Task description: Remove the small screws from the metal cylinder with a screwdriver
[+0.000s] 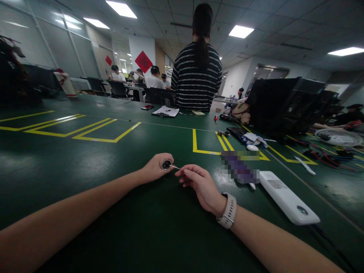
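Observation:
My left hand point(158, 167) is closed around a small round metal-rimmed cylinder point(166, 164), its dark end face turned toward me. It looks like a circular connector, though most of its body is hidden in the fist. A thin metal rod point(175, 167) runs from that face to the right. My right hand point(199, 182) pinches the rod's other end between thumb and fingertips, with the remaining fingers loosely curled. Both hands are just above the dark green table point(136, 235), close together. The exact kind of rod is too small to make out.
To the right lie a blurred-out phone-like object point(241, 168) and a white power bank point(287, 197) with a cable. Small metal cylinders point(223, 133), a clipboard with paper point(166, 111) and tangled wires point(327, 151) lie farther off. A person in a striped top point(197, 76) stands beyond the table.

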`<action>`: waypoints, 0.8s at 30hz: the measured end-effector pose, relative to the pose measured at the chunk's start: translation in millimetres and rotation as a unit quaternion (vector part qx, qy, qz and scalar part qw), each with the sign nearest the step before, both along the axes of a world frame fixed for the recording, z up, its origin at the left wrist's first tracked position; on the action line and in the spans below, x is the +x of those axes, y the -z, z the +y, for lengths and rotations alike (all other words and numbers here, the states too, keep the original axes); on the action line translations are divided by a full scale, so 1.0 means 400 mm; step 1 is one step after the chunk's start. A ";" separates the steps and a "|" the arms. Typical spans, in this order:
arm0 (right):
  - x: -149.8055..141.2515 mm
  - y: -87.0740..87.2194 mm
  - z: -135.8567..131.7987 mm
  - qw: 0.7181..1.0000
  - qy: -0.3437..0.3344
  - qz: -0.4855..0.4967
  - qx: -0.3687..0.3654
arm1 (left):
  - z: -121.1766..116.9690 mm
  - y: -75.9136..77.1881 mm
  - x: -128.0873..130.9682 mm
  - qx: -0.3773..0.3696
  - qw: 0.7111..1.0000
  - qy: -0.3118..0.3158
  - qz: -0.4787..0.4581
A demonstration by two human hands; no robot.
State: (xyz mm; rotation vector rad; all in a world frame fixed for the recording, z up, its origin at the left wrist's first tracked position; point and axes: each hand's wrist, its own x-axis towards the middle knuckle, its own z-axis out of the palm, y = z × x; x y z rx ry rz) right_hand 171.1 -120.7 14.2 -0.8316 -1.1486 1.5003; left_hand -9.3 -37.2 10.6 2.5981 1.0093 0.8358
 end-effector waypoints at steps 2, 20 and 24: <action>-0.003 0.005 -0.001 0.999 0.019 -0.026 0.021 | 0.000 0.000 0.002 0.007 1.000 -0.010 0.007; 0.011 -0.003 0.004 1.000 -0.009 -0.012 -0.008 | 0.004 0.001 -0.001 0.009 0.999 0.015 0.028; 0.007 -0.003 -0.001 0.998 0.020 -0.056 0.015 | 0.003 0.003 0.002 0.028 0.998 0.015 0.051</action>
